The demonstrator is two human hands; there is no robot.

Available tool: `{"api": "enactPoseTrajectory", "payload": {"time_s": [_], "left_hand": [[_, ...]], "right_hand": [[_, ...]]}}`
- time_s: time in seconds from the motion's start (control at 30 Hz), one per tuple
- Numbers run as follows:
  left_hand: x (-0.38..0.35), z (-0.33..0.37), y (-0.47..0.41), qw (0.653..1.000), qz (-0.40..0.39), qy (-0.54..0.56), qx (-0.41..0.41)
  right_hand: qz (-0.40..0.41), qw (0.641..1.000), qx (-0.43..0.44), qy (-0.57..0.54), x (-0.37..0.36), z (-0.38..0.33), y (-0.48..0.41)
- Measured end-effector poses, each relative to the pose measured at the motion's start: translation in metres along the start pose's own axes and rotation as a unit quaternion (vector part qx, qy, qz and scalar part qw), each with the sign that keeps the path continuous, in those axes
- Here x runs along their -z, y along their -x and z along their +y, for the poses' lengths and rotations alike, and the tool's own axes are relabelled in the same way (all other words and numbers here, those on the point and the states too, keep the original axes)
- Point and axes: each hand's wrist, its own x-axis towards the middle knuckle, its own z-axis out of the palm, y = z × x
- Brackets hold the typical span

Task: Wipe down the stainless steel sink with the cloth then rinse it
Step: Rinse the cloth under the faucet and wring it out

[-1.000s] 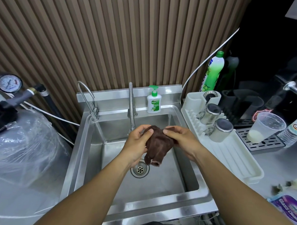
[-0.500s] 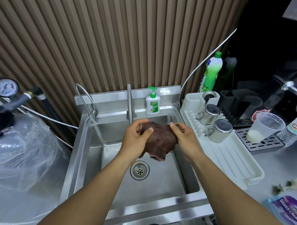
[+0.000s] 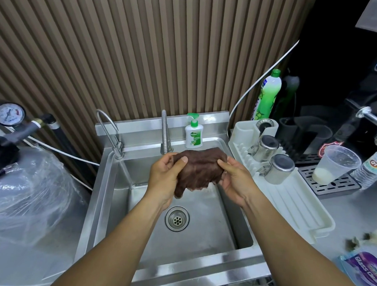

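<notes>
A brown cloth [image 3: 198, 170] hangs bunched above the stainless steel sink [image 3: 107, 193], over the back half of the basin. My left hand [image 3: 164, 176] grips its left edge with thumb on top. My right hand [image 3: 233, 179] holds the right edge, fingers curled under it. The drain [image 3: 177, 218] lies open below, a little nearer to me than the cloth. A flexible metal faucet [image 3: 165, 133] stands just behind the cloth; no water is visibly running from it.
A second thin tap [image 3: 110, 130] stands at the sink's back left. A hand-soap pump bottle [image 3: 194, 132] sits on the back rim. Right of the sink, a white drying rack [image 3: 288, 201] holds two steel cups [image 3: 277, 168]. A plastic cup [image 3: 335, 164] and green detergent bottle [image 3: 267, 96] stand beyond.
Both hands spread the cloth wider, from a narrow hanging bunch to a broad piece stretched between them, and lifted it slightly toward the faucet.
</notes>
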Motion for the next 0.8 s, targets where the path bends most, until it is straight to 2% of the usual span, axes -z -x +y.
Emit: {"api": "enactPoseTrajectory", "payload": {"time_s": [0.13,0.2,0.37,0.5,0.8], "left_hand": [[-0.002,0.000,0.001,0.987,0.024,-0.137,-0.081],[-0.005,-0.001,0.003,0.979,0.038,-0.171,-0.102],[-0.016,-0.006,0.006,0.966,0.058,-0.217,-0.129],[-0.029,-0.015,0.008,0.954,0.084,-0.253,-0.139],[-0.063,-0.043,0.012,0.951,0.060,-0.275,-0.131]], "right_hand": [[0.002,0.999,0.024,0.040,-0.009,0.004,0.000],[0.014,0.996,0.050,0.074,-0.015,0.008,0.000],[0.083,0.977,0.120,0.157,-0.023,0.010,0.006],[0.128,0.939,0.187,0.257,-0.016,0.006,0.017],[0.146,0.926,0.181,0.296,0.023,0.000,0.038]]}}
